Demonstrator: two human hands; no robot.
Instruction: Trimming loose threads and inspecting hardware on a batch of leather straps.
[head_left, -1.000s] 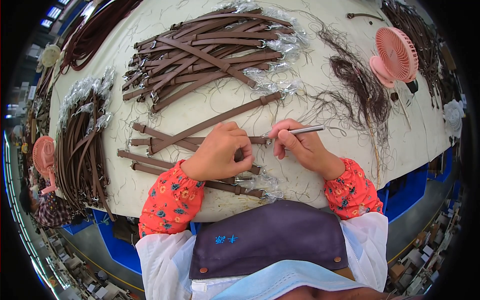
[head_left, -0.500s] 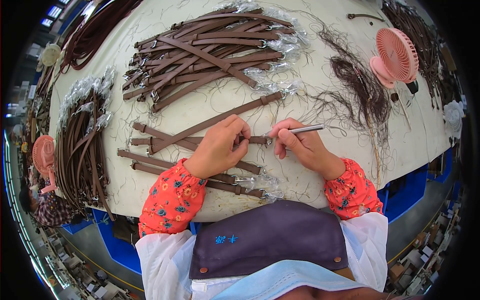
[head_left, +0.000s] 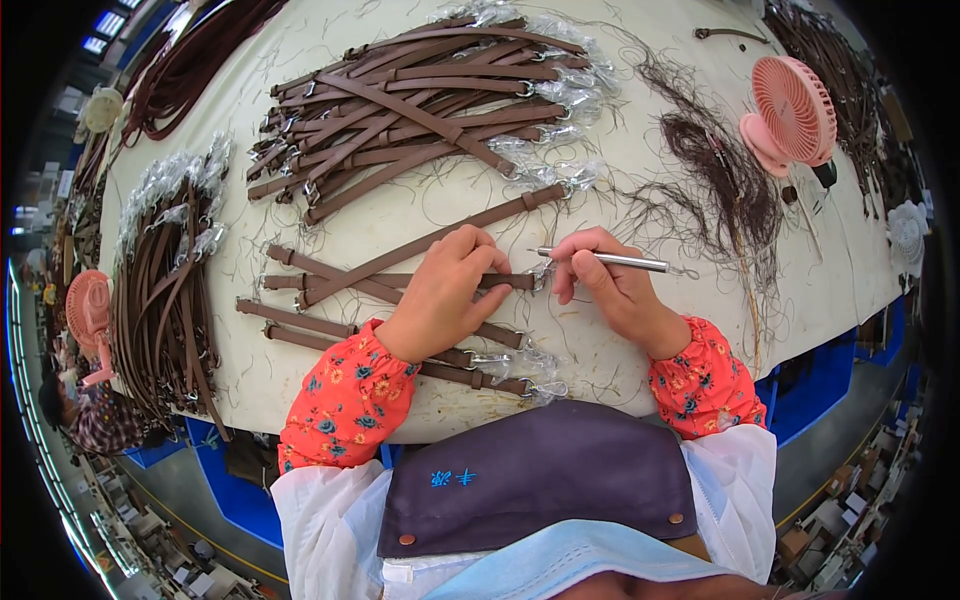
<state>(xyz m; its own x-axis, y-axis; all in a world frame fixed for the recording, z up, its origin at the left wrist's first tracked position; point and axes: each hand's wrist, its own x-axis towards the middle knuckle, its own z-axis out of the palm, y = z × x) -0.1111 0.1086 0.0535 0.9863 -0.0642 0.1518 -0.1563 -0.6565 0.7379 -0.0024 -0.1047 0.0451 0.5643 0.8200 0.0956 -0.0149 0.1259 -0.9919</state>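
My left hand (head_left: 448, 295) grips a brown strap (head_left: 519, 281) near its right end, fingertips curled onto it, beside a silver metal fitting (head_left: 540, 278). My right hand (head_left: 615, 295) has its fingers closed round a slim silver tool (head_left: 637, 262), held almost level just right of and above that fitting, with a small loop at its outer end. More straps (head_left: 305, 319) lie crossed under and around my left hand, some with clear plastic (head_left: 545, 365) on their metal ends. Loose threads are scattered around both hands.
A pile of straps (head_left: 410, 105) lies beyond my hands, a bundle (head_left: 165, 290) to the left. Dark tangled threads (head_left: 715, 185) lie right, near a pink fan (head_left: 785, 105); another pink fan (head_left: 88, 315) is at left, near another person (head_left: 90, 420). Blue bins (head_left: 235, 480) sit below the table's edge.
My left hand has shifted up and slightly right along the strap. The tool in my right hand has moved up and right, its tip now above the metal fitting.
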